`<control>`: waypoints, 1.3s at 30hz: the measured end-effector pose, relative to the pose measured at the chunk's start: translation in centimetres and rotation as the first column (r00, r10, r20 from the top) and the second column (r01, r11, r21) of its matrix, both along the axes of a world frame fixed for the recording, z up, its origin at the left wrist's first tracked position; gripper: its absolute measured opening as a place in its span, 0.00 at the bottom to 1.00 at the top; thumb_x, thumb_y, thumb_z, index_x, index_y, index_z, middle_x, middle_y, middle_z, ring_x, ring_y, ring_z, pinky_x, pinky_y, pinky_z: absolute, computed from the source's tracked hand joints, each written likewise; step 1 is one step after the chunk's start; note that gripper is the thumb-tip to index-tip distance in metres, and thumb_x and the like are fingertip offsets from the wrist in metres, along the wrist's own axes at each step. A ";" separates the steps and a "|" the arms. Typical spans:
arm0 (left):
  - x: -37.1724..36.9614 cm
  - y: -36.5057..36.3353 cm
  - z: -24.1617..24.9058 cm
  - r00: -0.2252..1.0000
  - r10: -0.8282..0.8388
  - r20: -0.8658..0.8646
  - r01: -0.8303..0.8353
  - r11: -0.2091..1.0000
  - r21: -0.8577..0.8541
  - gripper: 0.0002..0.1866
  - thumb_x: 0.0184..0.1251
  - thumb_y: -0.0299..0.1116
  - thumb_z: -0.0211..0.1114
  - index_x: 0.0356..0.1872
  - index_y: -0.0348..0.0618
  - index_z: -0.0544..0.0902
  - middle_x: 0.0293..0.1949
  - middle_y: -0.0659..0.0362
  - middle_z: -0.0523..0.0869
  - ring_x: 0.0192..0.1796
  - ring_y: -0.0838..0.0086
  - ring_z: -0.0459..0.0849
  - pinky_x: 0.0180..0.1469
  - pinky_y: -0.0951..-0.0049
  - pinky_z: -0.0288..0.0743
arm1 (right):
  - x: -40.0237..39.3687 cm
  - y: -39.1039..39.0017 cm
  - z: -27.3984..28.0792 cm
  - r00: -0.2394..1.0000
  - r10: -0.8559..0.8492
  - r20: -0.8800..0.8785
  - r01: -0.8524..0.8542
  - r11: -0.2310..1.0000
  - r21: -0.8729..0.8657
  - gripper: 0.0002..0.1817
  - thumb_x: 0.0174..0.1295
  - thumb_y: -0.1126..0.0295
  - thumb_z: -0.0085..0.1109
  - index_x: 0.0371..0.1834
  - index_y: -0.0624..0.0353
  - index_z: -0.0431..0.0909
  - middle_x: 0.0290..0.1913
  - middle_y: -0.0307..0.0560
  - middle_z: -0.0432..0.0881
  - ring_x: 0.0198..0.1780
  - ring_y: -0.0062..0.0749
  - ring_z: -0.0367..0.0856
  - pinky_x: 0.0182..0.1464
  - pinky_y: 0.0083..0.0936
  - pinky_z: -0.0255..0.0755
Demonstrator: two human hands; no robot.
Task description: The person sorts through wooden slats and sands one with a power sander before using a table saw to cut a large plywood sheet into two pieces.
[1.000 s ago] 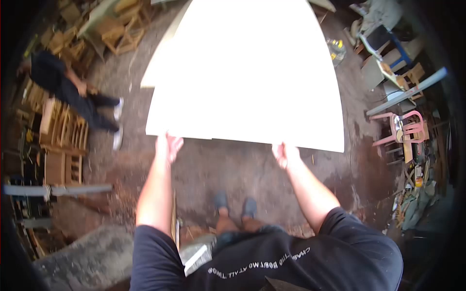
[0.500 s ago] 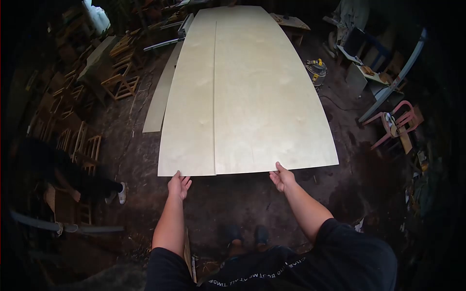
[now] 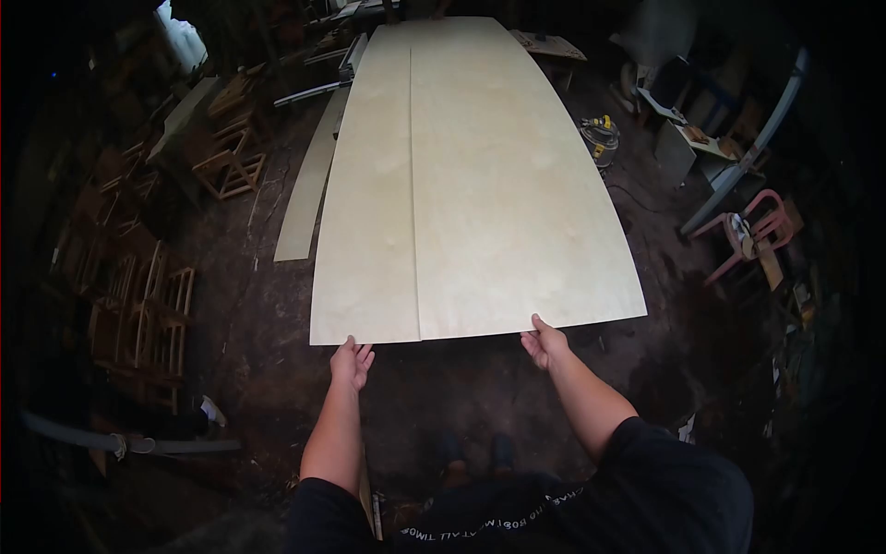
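Note:
Two pale, thin wooden sheets lie lengthwise in front of me, a narrow sheet (image 3: pixel 369 212) on the left and a wide sheet (image 3: pixel 517 203) on the right, with a long seam between them. My left hand (image 3: pixel 352 363) grips the near edge of the narrow sheet, thumb on top and fingers below. Near the middle of the wide sheet's front edge, my right hand (image 3: pixel 545 343) holds on in the same way. Both sets of fingertips are partly hidden beneath the wood.
Wooden frames (image 3: pixel 231 166) are stacked on the left. A narrow board (image 3: pixel 305 203) lies beside the sheets. On the right are a yellow-and-grey machine (image 3: pixel 600 138), a pink chair (image 3: pixel 771 222) and a slanted pole (image 3: pixel 761 138). Another person's hands show dimly at the far edge.
The near ends of both sheets have shifted slightly right and toward me, along with my hands. The person at the left has moved mostly out of sight.

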State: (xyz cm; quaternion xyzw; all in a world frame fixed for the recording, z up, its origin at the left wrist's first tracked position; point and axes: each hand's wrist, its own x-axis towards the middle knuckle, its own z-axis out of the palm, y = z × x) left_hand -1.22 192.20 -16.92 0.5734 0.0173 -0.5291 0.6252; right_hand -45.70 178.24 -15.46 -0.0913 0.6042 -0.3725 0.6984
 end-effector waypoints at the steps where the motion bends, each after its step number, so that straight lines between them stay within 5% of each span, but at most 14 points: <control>1: -0.1 0.2 0.1 1.000 0.020 -0.005 -0.019 1.000 0.014 0.21 0.84 0.41 0.56 0.68 0.40 0.71 0.63 0.51 0.78 0.66 0.56 0.81 0.60 0.55 0.78 | 0.0 0.1 -0.1 1.000 -0.005 0.001 0.005 1.000 0.009 0.16 0.73 0.54 0.66 0.48 0.55 0.80 0.39 0.41 0.84 0.37 0.28 0.86 0.34 0.23 0.87; 20: 0.0 0.3 -0.7 0.996 0.069 0.053 -0.072 0.996 0.051 0.13 0.84 0.36 0.57 0.58 0.39 0.74 0.52 0.53 0.81 0.58 0.59 0.87 0.54 0.60 0.82 | 0.8 1.0 -1.0 0.992 -0.049 -0.114 0.038 0.995 -0.092 0.19 0.72 0.56 0.67 0.56 0.57 0.78 0.46 0.42 0.82 0.41 0.30 0.85 0.39 0.28 0.87; 39: -0.7 1.1 7.0 0.980 0.105 0.167 -0.087 0.990 -0.112 0.09 0.82 0.35 0.60 0.50 0.40 0.77 0.43 0.56 0.83 0.46 0.65 0.88 0.49 0.65 0.82 | 0.2 1.9 2.7 0.995 -0.063 -0.078 0.048 0.982 -0.181 0.20 0.73 0.59 0.66 0.58 0.60 0.73 0.49 0.45 0.81 0.42 0.32 0.83 0.41 0.30 0.86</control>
